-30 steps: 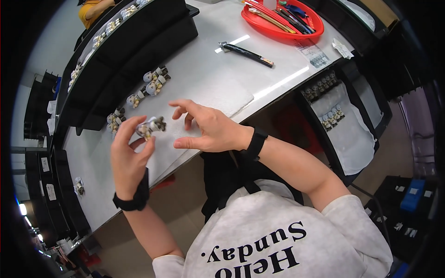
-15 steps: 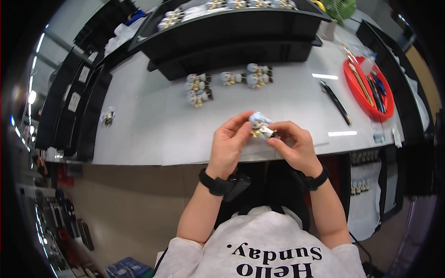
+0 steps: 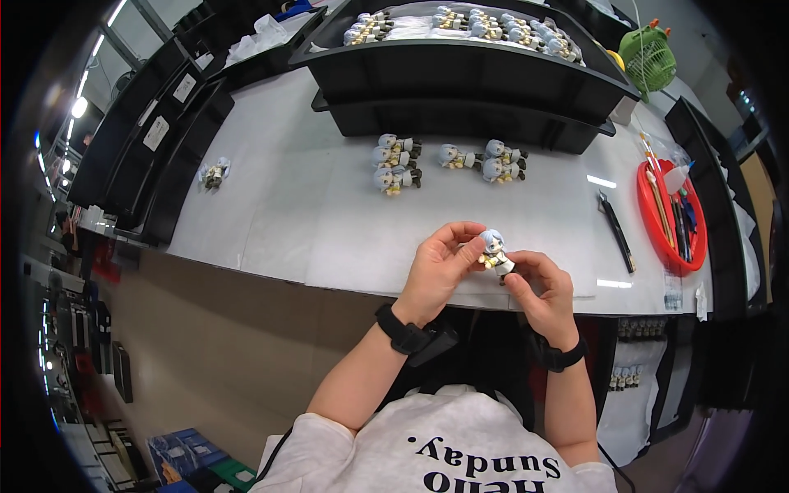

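A small figurine [image 3: 496, 254] with pale blue hair and a white outfit is held between my two hands, above the table's near edge. My left hand [image 3: 441, 267] grips it at the head and side with thumb and fingers. Around its lower end, my right hand [image 3: 542, 294] closes with thumb and fingertips. Beyond my hands, a group of similar figurines [image 3: 398, 164] lies on the white table [image 3: 329, 205], with another small group [image 3: 503, 161] to its right. One more figurine [image 3: 214, 174] lies alone at the far left.
Stacked black bins [image 3: 472, 90] at the back hold many figurines on white sheeting. At right are a black pen-like tool [image 3: 616, 232], a red basket [image 3: 696, 261] of brushes and tools, and a green fan [image 3: 648, 59]. Black trays [image 3: 177, 156] line the left; more figurines [image 3: 626, 378] sit below right.
The held figurine has turned more upright, its front now facing up toward me. Both hands still grip it. The whole view has shifted, showing more of the bin's contents.
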Demonstrator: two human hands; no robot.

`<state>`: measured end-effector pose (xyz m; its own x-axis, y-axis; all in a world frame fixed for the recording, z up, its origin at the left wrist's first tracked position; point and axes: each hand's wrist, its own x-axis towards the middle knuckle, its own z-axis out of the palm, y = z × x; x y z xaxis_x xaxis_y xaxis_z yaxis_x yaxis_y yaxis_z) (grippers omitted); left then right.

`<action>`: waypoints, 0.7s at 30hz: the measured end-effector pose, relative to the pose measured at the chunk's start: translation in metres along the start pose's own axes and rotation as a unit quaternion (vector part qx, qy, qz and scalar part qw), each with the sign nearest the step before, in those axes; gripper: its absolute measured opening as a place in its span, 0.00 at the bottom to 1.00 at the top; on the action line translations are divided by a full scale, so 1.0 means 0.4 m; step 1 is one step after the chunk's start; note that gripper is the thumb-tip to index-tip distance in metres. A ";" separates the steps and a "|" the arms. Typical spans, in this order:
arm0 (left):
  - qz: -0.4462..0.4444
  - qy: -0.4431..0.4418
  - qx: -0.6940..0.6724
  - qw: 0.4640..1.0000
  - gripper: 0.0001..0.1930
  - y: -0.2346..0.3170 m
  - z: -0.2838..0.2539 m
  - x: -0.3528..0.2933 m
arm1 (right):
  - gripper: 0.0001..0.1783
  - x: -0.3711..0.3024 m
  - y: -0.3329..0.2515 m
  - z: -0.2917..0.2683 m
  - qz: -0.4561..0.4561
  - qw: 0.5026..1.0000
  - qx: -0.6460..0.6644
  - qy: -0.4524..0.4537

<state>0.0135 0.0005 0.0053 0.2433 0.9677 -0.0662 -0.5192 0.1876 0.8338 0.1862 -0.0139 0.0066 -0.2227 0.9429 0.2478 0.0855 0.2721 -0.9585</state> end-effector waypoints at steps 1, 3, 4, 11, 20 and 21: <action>0.003 0.001 -0.011 1.000 0.11 0.000 0.000 -0.001 | 0.13 0.000 0.004 0.000 0.000 1.000 0.000 -0.003; 0.005 0.002 -0.023 1.000 0.12 0.000 0.000 -0.003 | 0.18 0.000 0.013 0.000 -0.009 0.999 0.031 -0.004; 0.005 -0.001 -0.032 0.999 0.12 0.000 -0.001 -0.005 | 0.18 -0.002 0.009 0.002 -0.008 0.999 0.030 -0.005; -0.002 -0.038 -0.044 0.998 0.16 0.006 0.000 -0.007 | 0.28 -0.004 0.003 0.002 0.005 0.998 0.054 0.019; -0.044 -0.026 -0.022 0.998 0.17 0.007 0.006 -0.008 | 0.34 -0.001 0.009 -0.001 -0.030 0.999 0.010 0.042; -0.044 -0.026 -0.022 0.998 0.17 0.005 0.006 -0.008 | 0.34 -0.001 0.008 -0.001 -0.025 0.999 0.019 0.043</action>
<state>0.0139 -0.0027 0.0086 0.3311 0.9373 -0.1086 -0.5289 0.2796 0.8013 0.1870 -0.0132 0.0037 -0.1411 0.9418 0.3052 0.0387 0.3133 -0.9489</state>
